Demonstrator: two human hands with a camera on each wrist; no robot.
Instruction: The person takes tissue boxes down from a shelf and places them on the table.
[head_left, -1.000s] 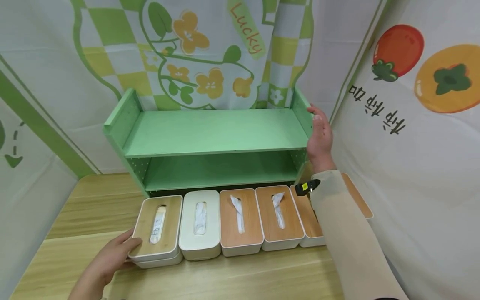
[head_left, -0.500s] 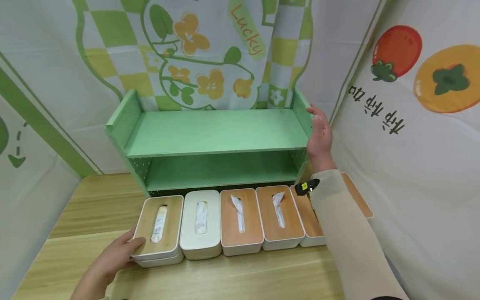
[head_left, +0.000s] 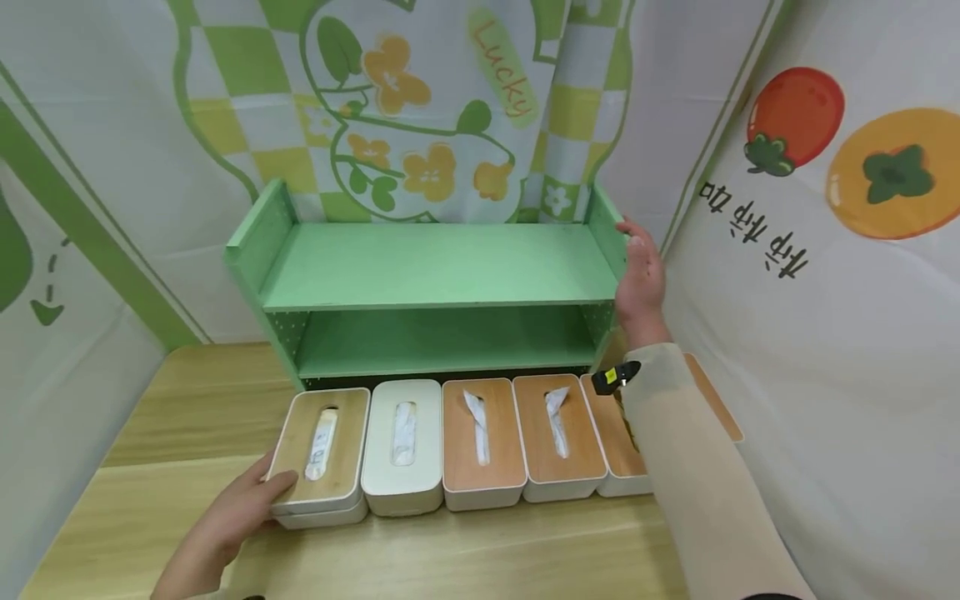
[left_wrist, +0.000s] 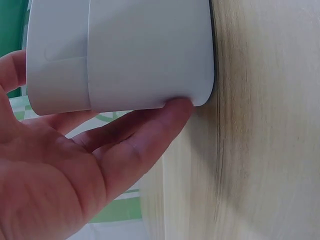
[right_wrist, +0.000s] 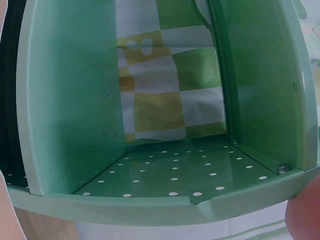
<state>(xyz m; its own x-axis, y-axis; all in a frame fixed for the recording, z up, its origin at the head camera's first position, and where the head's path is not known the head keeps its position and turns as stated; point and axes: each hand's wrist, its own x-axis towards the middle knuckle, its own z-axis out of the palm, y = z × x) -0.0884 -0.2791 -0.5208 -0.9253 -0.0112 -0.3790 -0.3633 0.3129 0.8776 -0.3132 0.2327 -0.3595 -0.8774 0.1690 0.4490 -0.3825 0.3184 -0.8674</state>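
Observation:
My left hand (head_left: 243,504) lies against the left side of the leftmost tissue box (head_left: 318,442), which has a light wooden lid and a white body. Its thumb rests on the lid's edge. In the left wrist view, nearly straight fingers (left_wrist: 145,135) touch the white side wall near the tabletop. My right hand (head_left: 641,279) is held flat along the outer right side of a green two-tier shelf (head_left: 450,262), fingers pointing up. The right wrist view looks into the shelf's perforated end panel (right_wrist: 175,172), with a blurred fingertip (right_wrist: 305,212) at the edge.
Beside the leftmost box stand a cream tissue box (head_left: 402,483) and two brown-lidded ones (head_left: 457,450), tissue poking from their slots. My right sleeve (head_left: 682,442) partly covers another brown-lidded box (head_left: 611,425). A printed curtain (head_left: 420,108) hangs behind; the wooden table (head_left: 450,550) extends in front.
The head view has shifted slightly, so the scene sits a little further right and lower at the back. Both hands keep their places on the box and shelf.

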